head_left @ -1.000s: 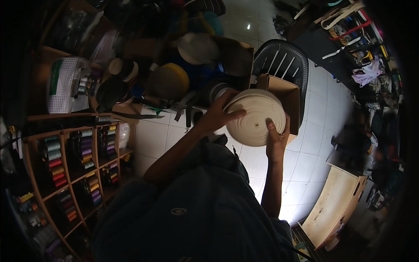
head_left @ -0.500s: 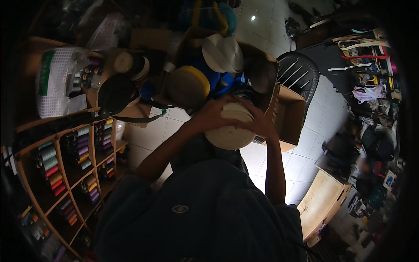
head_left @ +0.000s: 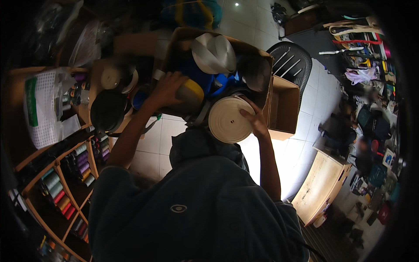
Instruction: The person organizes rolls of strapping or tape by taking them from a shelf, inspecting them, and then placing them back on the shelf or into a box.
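Note:
A flat, tightly wound roll of cream webbing tape (head_left: 227, 121) faces me, just over the near edge of a cardboard box. My right hand (head_left: 257, 123) is closed on its right edge, thumb lying on the face and the other fingers partly hidden behind. Farther left, my left hand (head_left: 169, 91) lies over the left side of a grey and yellow roll (head_left: 194, 92), its fingers spread. Behind them, a loosely coiled band of shiny whitish strap (head_left: 214, 54) sits on top of blue material (head_left: 218, 85) in the box.
The open cardboard box (head_left: 248, 46) is full of rolls. A smaller carton (head_left: 283, 107) stands on a black chair (head_left: 301, 61) to the right. Left is a wooden rack (head_left: 65, 192) of coloured thread spools. A wooden cabinet (head_left: 321, 185) stands at the right on tiled floor.
My left hand has left the cream roll and moved left to the grey and yellow one. The cream roll, now in my right hand alone, has tipped to show its full round face.

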Tool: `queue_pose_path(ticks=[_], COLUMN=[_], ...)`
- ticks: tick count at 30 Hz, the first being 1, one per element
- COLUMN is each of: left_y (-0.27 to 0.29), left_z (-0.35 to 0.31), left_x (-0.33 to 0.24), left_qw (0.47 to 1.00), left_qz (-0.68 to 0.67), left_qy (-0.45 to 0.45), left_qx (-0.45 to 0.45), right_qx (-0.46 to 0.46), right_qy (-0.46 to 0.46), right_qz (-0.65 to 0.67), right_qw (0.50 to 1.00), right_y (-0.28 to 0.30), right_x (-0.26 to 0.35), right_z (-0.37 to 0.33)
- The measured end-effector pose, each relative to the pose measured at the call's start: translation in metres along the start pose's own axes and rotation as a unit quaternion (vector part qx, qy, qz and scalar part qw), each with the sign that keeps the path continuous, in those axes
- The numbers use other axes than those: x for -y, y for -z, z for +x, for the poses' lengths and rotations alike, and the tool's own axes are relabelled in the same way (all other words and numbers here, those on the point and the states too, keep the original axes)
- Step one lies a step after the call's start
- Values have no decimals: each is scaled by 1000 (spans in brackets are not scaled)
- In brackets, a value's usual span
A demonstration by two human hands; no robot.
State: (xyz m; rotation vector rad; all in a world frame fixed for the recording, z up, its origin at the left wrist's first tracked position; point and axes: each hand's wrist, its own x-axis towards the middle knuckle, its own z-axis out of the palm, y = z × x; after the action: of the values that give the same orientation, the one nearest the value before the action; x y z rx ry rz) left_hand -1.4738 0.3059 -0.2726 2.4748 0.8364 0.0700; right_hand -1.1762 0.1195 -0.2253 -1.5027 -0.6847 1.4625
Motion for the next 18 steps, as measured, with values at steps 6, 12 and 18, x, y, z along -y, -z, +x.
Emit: queue_pose_path(ticks=[6,12,18], left_y=[2,-5,17], left_z=[8,17,29], left_x=[1,12,-36], left_qw=[992,989,995], left_qz=[75,-24,-74], left_qy=[-36,-22,-33], left_qx=[92,146,-62], right_qx=[-46,-93,-183], right_qy=[28,42,51], right_qz=[27,111,258], right_qw=[998,989,947], right_y=[-5,5,27], right_x=[-12,-16,-35], right_z=[2,-7,-30])
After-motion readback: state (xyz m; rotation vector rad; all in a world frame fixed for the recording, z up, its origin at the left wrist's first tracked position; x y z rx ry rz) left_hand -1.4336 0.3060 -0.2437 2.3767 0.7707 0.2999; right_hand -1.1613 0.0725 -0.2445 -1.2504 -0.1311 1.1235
